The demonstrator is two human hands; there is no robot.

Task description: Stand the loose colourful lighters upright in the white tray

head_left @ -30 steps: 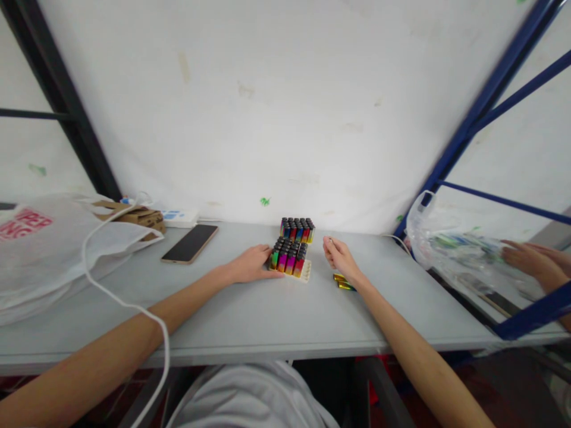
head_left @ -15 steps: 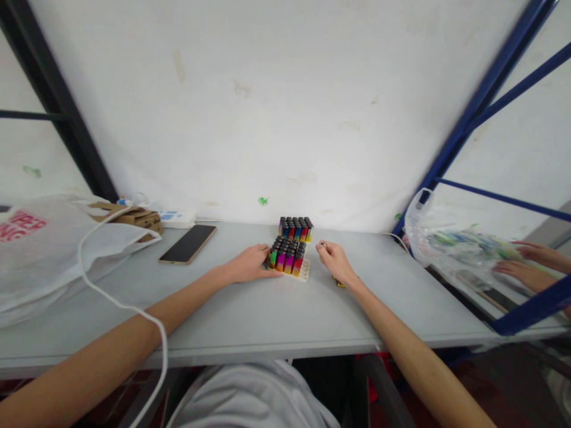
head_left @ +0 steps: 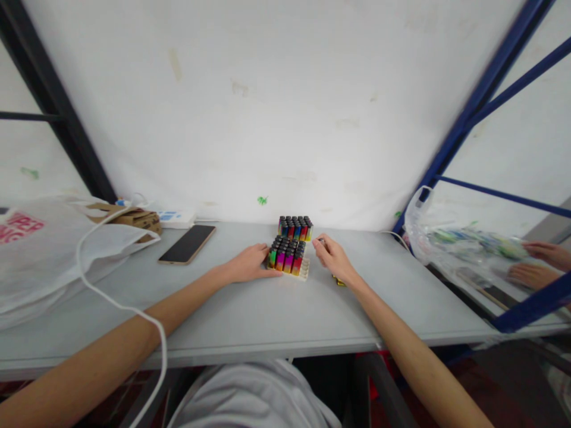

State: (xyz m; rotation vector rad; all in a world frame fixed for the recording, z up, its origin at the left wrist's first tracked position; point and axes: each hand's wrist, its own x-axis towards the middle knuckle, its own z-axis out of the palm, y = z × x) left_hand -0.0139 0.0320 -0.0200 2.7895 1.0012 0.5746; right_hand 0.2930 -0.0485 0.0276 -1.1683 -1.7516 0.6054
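A pale tray (head_left: 304,272) holds several upright lighters (head_left: 285,255) with black tops and multicoloured bodies; its right-hand column shows bare slots. My left hand (head_left: 250,264) grips the tray's left side, thumb along the front and fingers behind. Just right of the tray, my right hand (head_left: 332,257) is closed in a pinch on a lighter (head_left: 322,240), of which only the dark top end shows. Behind the tray stands a second block of lighters (head_left: 295,228). Partly hidden under my right wrist lie yellow-gold items (head_left: 338,281), probably more lighters.
A phone (head_left: 187,244) lies on the grey table (head_left: 267,321) to the left. Beyond it are a white plastic bag (head_left: 53,261), torn cardboard (head_left: 134,223) and a white cable (head_left: 120,306). At right, past a blue frame (head_left: 450,142), another person's hands (head_left: 535,273) rest near clear plastic bags (head_left: 473,241).
My right hand has shifted slightly left and up, nearer the tray. The left hand keeps its hold. The other person's hands have moved a little to the right.
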